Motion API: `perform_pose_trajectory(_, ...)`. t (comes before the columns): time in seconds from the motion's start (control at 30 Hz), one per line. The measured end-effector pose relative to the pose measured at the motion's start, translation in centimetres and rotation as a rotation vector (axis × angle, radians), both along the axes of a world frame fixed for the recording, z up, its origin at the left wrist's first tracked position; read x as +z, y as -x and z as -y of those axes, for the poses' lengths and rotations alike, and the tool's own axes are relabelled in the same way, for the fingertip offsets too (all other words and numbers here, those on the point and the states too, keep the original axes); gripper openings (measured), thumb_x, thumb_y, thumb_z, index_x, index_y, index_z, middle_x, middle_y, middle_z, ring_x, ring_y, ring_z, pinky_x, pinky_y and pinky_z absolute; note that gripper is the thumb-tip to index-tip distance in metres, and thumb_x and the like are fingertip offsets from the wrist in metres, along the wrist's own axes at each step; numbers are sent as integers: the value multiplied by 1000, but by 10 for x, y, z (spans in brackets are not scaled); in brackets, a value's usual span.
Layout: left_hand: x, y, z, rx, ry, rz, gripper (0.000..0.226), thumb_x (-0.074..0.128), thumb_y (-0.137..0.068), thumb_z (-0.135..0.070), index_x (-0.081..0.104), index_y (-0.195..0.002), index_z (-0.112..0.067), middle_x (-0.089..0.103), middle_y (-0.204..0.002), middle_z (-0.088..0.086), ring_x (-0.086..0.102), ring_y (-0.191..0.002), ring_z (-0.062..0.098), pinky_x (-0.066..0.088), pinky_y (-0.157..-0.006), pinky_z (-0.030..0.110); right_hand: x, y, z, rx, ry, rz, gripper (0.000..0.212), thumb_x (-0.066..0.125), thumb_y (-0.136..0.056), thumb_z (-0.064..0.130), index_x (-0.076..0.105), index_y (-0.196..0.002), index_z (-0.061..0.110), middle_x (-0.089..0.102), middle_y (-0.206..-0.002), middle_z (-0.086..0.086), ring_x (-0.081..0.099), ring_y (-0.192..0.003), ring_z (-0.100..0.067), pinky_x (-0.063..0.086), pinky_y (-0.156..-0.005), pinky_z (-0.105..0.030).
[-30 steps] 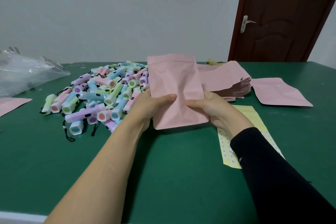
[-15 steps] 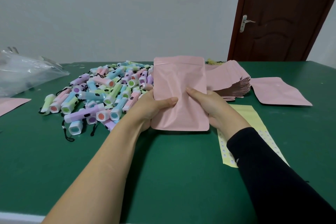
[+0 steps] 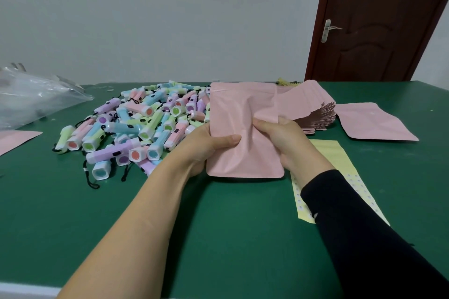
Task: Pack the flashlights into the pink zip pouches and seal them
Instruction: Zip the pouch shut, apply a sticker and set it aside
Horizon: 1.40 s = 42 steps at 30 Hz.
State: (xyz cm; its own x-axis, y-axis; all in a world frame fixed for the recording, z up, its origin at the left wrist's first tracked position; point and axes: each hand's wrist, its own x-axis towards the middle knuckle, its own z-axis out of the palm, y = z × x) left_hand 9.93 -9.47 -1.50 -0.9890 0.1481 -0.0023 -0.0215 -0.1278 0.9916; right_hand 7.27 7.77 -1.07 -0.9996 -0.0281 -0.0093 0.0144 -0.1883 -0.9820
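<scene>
Pink film is creasing across the middle of the zip pouch (image 3: 243, 126), which is standing upright at the centre of the frame, its bottom edge just above or on the green counter (image 3: 218, 225); I cannot tell which. On its left edge the left hand (image 3: 206, 150) is gripping, thumb lying across the front, while the right hand (image 3: 284, 138) is pinching the right side, fingers curling into the crease. Whether a flashlight is sitting inside I cannot tell, and the top is looking flat and closed. To my eye the hands are readying this pouch for filling, so the next move is calling for prising the mouth open, then one hand reaching left. Just left of it the flashlights (image 3: 145, 123) are lying in a pastel heap, cords tangling. Behind the right hand a stack of pouches (image 3: 313, 106) is fanning out, a single pouch (image 3: 374, 123) is lying further right, and a yellow dotted sheet (image 3: 340, 160) is running under the black sleeve (image 3: 364, 238). Toward the upper left a clear plastic bag (image 3: 31, 99) is lying
</scene>
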Motion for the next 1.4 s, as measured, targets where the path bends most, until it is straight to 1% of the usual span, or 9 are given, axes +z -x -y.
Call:
perform_pose_trajectory(0.23,3,-4,-2,35,-102,81,36,76,-72,-16,68,-106,-7,77,-92,8,74,-77,21,58,-60,28,6,-7,-2,43,-94,-52,5,75,-82,8,72,-85,12,74,-74,0,70,-58,-10,53,-49,-19)
perform_pose_trajectory(0.33,4,-3,-3,83,-161,133,21,73,-83,-12,68,-102,-6,77,-86,8,74,-71,21,57,-55,29,6,-9,0,73,-101,-25,12,78,-80,13,73,-91,9,76,-80,-4,73,-66,-15,57,-55,-24)
perform_pose_trajectory(0.57,6,-4,-6,98,-161,181,16,69,-86,-8,69,-102,-4,76,-85,9,73,-71,21,60,-59,30,4,-7,0,38,-44,-16,10,78,-79,10,71,-86,11,75,-71,3,71,-61,-11,54,-50,-21)
perform_pose_trajectory(0.73,7,-5,-1,73,-159,203,25,73,-81,-20,70,-103,-8,76,-92,7,74,-77,21,59,-62,29,4,-9,2,74,-100,-15,10,78,-80,11,72,-89,12,75,-72,3,71,-61,-11,52,-48,-19)
perform_pose_trajectory(0.87,7,-5,-3,123,-117,198,34,79,-77,-25,72,-107,-11,77,-95,7,75,-78,21,59,-59,28,3,-9,4,131,-116,0,10,77,-79,15,74,-89,12,77,-82,-2,74,-73,-17,58,-60,-24)
perform_pose_trajectory(0.97,8,-6,-4,135,-70,214,35,79,-77,-27,72,-108,-12,77,-97,6,74,-81,22,57,-63,27,4,-10,3,186,-104,61,27,82,-75,29,75,-93,10,77,-87,-4,74,-81,-20,59,-75,-31)
perform_pose_trajectory(1.13,7,-7,-10,171,-64,233,22,78,-78,-24,73,-96,-13,77,-86,6,74,-68,20,55,-49,25,4,-9,1,181,-67,123,15,80,-76,15,74,-89,10,76,-84,-7,74,-70,-21,59,-63,-29)
perform_pose_trajectory(1.23,7,-8,-11,158,-75,233,21,78,-78,-25,73,-96,-15,77,-88,5,74,-70,20,55,-50,25,8,-10,-1,207,-40,178,15,78,-78,11,73,-93,8,76,-81,-8,73,-65,-22,57,-52,-27)
perform_pose_trajectory(1.4,6,-8,-10,139,-50,257,28,78,-79,-28,72,-104,-15,77,-93,5,75,-75,21,57,-54,25,5,-8,-1,176,-72,176,18,78,-77,10,73,-95,8,76,-88,-11,72,-69,-24,59,-61,-31)
